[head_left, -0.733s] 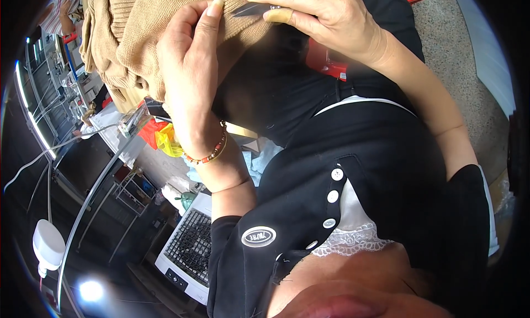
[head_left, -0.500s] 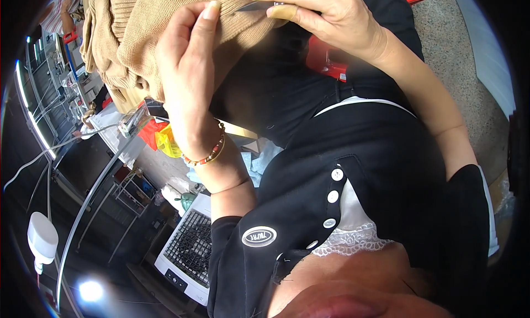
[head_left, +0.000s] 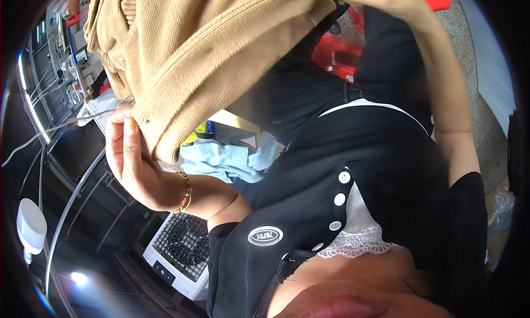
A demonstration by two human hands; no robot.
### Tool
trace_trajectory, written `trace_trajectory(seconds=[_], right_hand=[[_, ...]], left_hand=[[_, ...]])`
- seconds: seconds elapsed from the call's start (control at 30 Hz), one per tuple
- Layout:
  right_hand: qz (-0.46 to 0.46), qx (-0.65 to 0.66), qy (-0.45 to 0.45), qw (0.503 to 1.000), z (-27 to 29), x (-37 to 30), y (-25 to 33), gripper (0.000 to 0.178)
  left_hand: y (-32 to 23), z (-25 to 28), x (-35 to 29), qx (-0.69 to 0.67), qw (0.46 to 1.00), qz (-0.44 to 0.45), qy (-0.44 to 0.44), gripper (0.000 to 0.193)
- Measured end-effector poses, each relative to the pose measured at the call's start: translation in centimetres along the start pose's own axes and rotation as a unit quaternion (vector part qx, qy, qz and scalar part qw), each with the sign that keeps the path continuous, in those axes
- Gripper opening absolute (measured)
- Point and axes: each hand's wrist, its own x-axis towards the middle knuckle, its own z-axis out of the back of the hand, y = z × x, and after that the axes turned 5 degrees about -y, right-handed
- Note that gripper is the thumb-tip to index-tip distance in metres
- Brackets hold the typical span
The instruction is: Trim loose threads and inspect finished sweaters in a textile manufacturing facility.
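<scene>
A tan knitted garment (head_left: 199, 80) is stretched in a long slanting fold between my two hands, with a seam running along it. My left hand (head_left: 132, 163), with a beaded bracelet at the wrist, pinches its lower left corner between thumb and fingers. At the top edge of the picture my right hand (head_left: 386, 0) grips the other end, and its fingertips are partly cut off. A yellowish covering shows on one of its fingers. Whether the right hand also holds a tool is hidden.
Light blue folded cloth (head_left: 221, 158) lies below the garment. A red plastic stool (head_left: 337, 56) shows past my dark trousers. An air cooler (head_left: 179, 249) stands at lower left, near a white lamp (head_left: 31, 224). More tan knitwear (head_left: 107, 28) is bunched at upper left.
My left hand has moved down and left, drawing the garment out. My right hand has moved up and right. The small pointed metal tool seen by the right hand is out of sight now.
</scene>
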Motion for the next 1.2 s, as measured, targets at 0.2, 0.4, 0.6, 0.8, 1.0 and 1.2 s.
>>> trace_trajectory(seconds=[0.2, 0.4, 0.6, 0.8, 1.0, 1.2], right_hand=[[0.003, -0.083, 0.129, 0.988, -2.4, 3.7, 1.5, 0.012], [0.142, -0.219, -0.024, 0.965, -3.0, 4.4, 2.2, 0.035], [0.130, -0.128, -0.065, 0.981, -4.9, 1.4, 2.7, 0.037], [0.241, -0.124, 0.002, 0.963, -7.3, 1.1, 6.5, 0.029], [0.542, -0.083, -0.155, 0.822, -11.3, 4.5, 1.0, 0.028], [0.540, -0.103, -0.191, 0.813, -12.1, 4.9, 0.4, 0.023]], left_hand=[[6.7, 4.4, -1.5, 0.066, 0.995, 0.077, -0.014, 0.016], [8.0, 2.4, -0.6, 0.077, 0.994, 0.076, 0.010, 0.019], [6.5, -2.0, -1.0, 0.193, 0.946, -0.203, -0.166, 0.012], [6.6, -6.3, -0.9, 0.244, 0.927, -0.265, -0.106, 0.026], [8.3, -6.9, -1.3, 0.197, 0.934, -0.261, -0.144, 0.039], [8.7, -7.6, -1.5, 0.174, 0.940, -0.253, -0.147, 0.040]])
